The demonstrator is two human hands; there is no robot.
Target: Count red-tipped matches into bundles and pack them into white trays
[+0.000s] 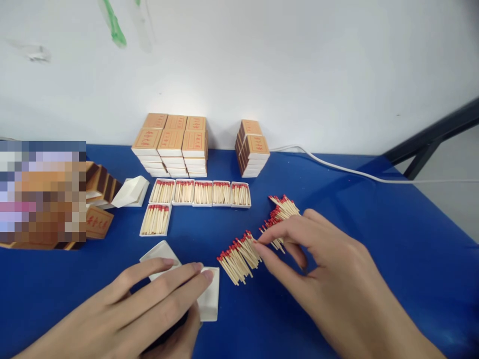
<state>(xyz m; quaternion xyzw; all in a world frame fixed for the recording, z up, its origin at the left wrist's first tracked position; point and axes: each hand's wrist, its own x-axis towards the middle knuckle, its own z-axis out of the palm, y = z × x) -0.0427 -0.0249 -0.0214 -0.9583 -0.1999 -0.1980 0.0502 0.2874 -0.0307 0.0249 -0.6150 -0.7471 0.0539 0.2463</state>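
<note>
Worktop point(352, 219), blue, carries everything before you. Towards its back, a wide stack of matchboxes point(170, 144) stands left of a narrow stack point(253, 149). Your left hand point(157, 299) lies over two white trays, a left tray point(160, 249) and a right tray point(211, 294); I cannot tell whether its grip is closed on either. Your right hand point(329, 269) has its grip closed to a thumb-and-finger pinch; whether a match sits in it, I cannot tell. Beyond the left tray, six filled trays point(202, 205) stand as a row of five with one in front. Smallest are the matches: the near pile point(239, 262) lies immediately left of your right grip, the nearer one, long axes sloping from heads at upper left to lower right. Nothing stands between pile and right tray; your right hand partly hides the far pile point(288, 207).
</note>
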